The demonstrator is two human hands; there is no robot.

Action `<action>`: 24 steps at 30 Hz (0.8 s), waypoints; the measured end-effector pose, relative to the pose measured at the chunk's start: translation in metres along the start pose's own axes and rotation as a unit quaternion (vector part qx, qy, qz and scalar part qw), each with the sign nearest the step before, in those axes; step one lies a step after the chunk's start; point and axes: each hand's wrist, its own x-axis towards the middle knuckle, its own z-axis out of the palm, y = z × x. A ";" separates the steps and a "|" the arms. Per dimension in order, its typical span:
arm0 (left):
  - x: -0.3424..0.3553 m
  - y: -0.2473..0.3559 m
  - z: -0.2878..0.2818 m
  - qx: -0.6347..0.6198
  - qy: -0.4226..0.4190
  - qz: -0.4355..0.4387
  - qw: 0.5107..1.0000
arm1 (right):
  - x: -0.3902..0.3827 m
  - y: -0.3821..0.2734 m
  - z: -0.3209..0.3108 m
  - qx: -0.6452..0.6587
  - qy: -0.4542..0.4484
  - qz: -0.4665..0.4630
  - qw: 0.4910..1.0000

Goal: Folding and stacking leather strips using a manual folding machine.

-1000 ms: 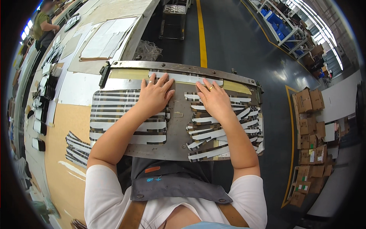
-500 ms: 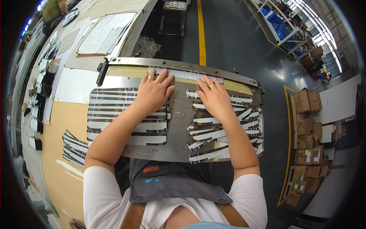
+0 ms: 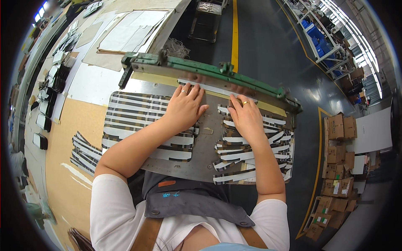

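Observation:
A narrow white strip (image 3: pixel 216 88) lies along the far edge of a flat metal plate (image 3: pixel 203 150), under a green metal beam (image 3: pixel 197 66) with a steel blade-like face. My left hand (image 3: pixel 184 105) lies flat with its fingers on the strip's left part. On its right part rest the fingertips of my right hand (image 3: pixel 247 119), spread and flat. Below my left forearm sits a row of parallel white-and-dark strips (image 3: pixel 130 111). Loose, overlapping strips (image 3: pixel 234 157) lie under and beside my right forearm. Yellow tape (image 3: pixel 153 79) runs along the plate's far side.
On the left, a long table (image 3: pixel 90 113) carries a small bundle of strips (image 3: pixel 83 152), paper sheets (image 3: pixel 134 31) and dark stacked pieces (image 3: pixel 63 77). Cardboard boxes (image 3: pixel 337 154) stand at right. A wheeled cart (image 3: pixel 205 21) and a shelf with blue bins (image 3: pixel 318 42) are farther off.
The green beam now stands above the plate's far edge, where a low bare metal bar showed before. My hands remain flat on the strip. The whole view has shifted slightly.

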 end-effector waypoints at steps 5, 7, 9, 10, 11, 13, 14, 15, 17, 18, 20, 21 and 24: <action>-0.001 0.001 0.001 0.001 0.013 0.000 1.000 | 0.001 0.000 0.000 -0.008 -0.007 0.004 1.000; -0.002 0.004 0.002 0.002 0.018 -0.001 1.000 | 0.001 0.000 -0.002 -0.001 -0.005 0.005 1.000; -0.001 0.006 0.003 0.003 0.031 0.001 1.000 | -0.001 0.002 -0.004 0.006 -0.005 0.009 1.000; -0.001 0.006 0.002 0.001 0.032 0.000 0.999 | 0.000 0.003 -0.005 -0.004 -0.002 0.008 1.000; -0.001 0.006 0.001 -0.040 0.034 0.009 0.999 | 0.000 0.005 -0.005 -0.013 0.000 0.007 1.000; 0.002 0.004 -0.005 -0.083 0.035 0.020 0.996 | -0.004 0.011 -0.010 -0.003 -0.012 0.022 1.000; 0.002 0.001 -0.019 -0.149 0.013 0.003 0.989 | -0.008 0.016 -0.014 0.005 -0.026 0.026 0.999; 0.001 -0.002 -0.030 -0.215 -0.010 -0.014 0.977 | -0.014 0.024 -0.019 0.014 -0.041 0.029 0.999; -0.007 -0.013 -0.047 -0.210 0.037 -0.029 0.977 | -0.034 0.045 -0.025 0.027 -0.048 0.041 0.998; -0.011 -0.021 -0.057 -0.226 0.041 -0.044 0.972 | -0.048 0.057 -0.032 0.036 -0.043 0.049 0.997; -0.026 -0.035 -0.076 -0.261 0.046 -0.065 0.962 | -0.066 0.064 -0.041 0.047 -0.042 0.056 0.996; -0.035 -0.041 -0.082 -0.280 0.046 -0.072 0.956 | -0.070 0.061 -0.045 0.010 -0.023 0.073 0.997; -0.063 -0.047 -0.085 -0.296 0.084 -0.091 0.947 | -0.053 0.018 -0.050 0.048 0.009 0.054 0.997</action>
